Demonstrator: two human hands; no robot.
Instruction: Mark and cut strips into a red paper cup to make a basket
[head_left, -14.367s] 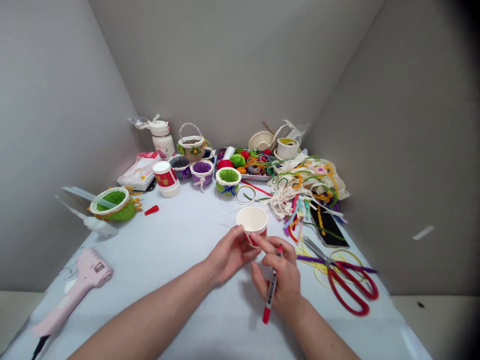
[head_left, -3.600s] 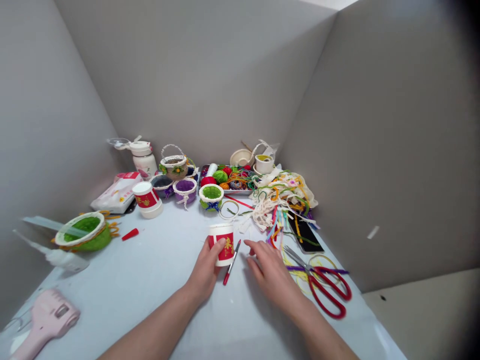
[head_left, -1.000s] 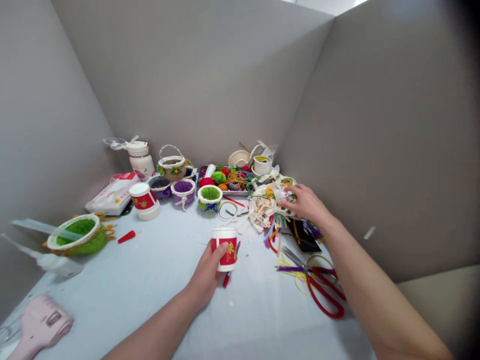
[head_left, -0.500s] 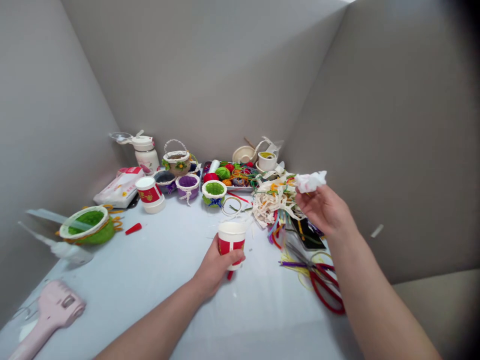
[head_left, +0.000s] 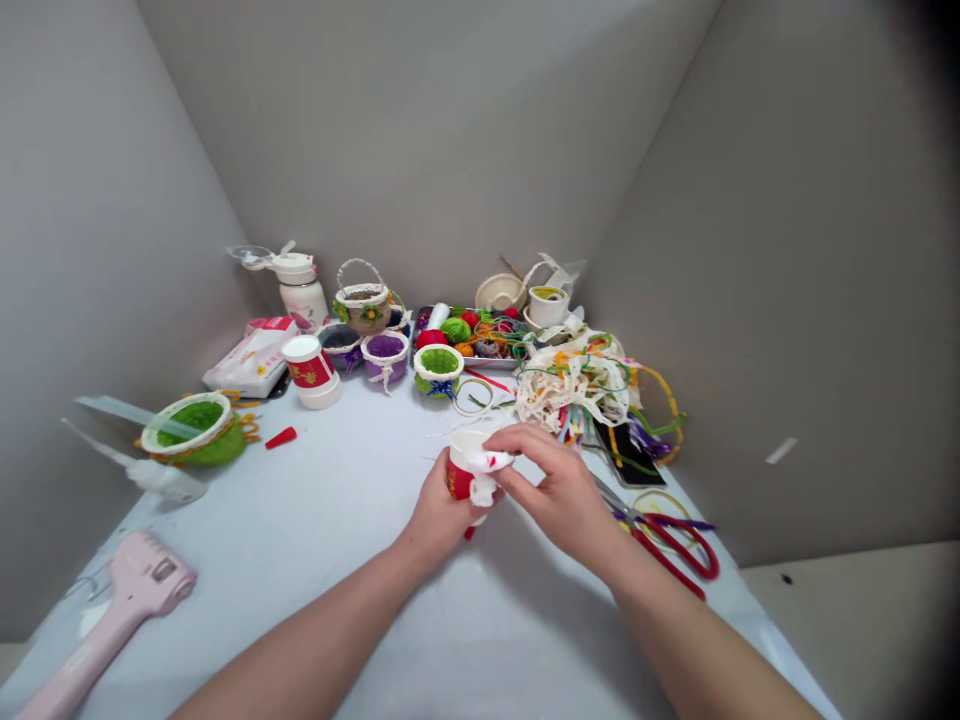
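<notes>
My left hand point(head_left: 439, 510) is wrapped round a red and white paper cup point(head_left: 460, 478) near the middle of the table. In my right hand point(head_left: 559, 490) is a crumpled white tissue point(head_left: 484, 475) with a small red stain, pinched between thumb and fingers. The tissue meets the right side of the cup and hides part of it. A small red piece point(head_left: 470, 533) shows just under the cup. Beyond my hands stands a green woven basket point(head_left: 438, 372) with a white rim and a blue bow.
Red-handled scissors point(head_left: 675, 545) lie at the right, below a heap of cream lace point(head_left: 577, 385). A pink glue gun point(head_left: 146, 580) and another green basket point(head_left: 214, 440) are at the left. Along the back are a yarn tray point(head_left: 487, 362), a purple basket point(head_left: 385, 358) and a bottle point(head_left: 304, 300).
My right hand has come left and down from above the lace heap, bringing the tissue against the cup. My left hand keeps hold of the cup. The view has shifted slightly.
</notes>
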